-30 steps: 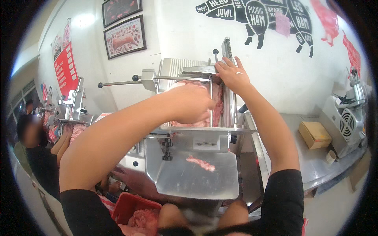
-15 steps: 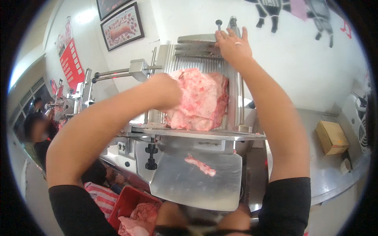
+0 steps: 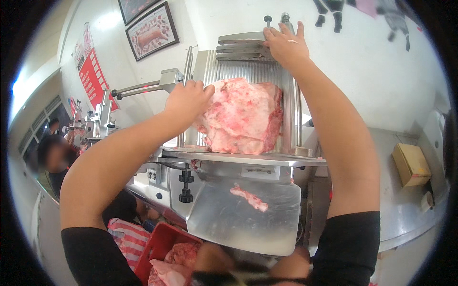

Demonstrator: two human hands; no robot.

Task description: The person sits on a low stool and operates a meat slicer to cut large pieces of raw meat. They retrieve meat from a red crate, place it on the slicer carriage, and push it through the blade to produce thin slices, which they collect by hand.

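Red crate (image 3: 151, 250): at lower left; raw meat pieces (image 3: 168, 274) lie in it, with a striped bag (image 3: 128, 236) just beside.
Receiving tray (image 3: 224, 221): bears one thin meat strip (image 3: 249, 198), the only piece lying on it.
Meat slab (image 3: 241, 117): thick and pale-faced, flat on the ribbed carriage (image 3: 205, 66); its near edge lies along the long metal edge (image 3: 238, 158) above the tray.
Progress: judged from the lone strip, little is cut; the bulk of the slab is left in one block, the metal press (image 3: 242, 37) set back beyond it and apart from it.
Left hand (image 3: 188, 101): at the slab's left edge, back of hand upward, fingers half curled, elbow bent outward; whether they pinch the meat cannot be told from this angle.
Right hand (image 3: 288, 46): reached far forward, fingers splayed over the press's right end, grasping nothing; beside it, a black knob (image 3: 267, 19).
Wall: a framed picture (image 3: 151, 31), beyond the carriage.
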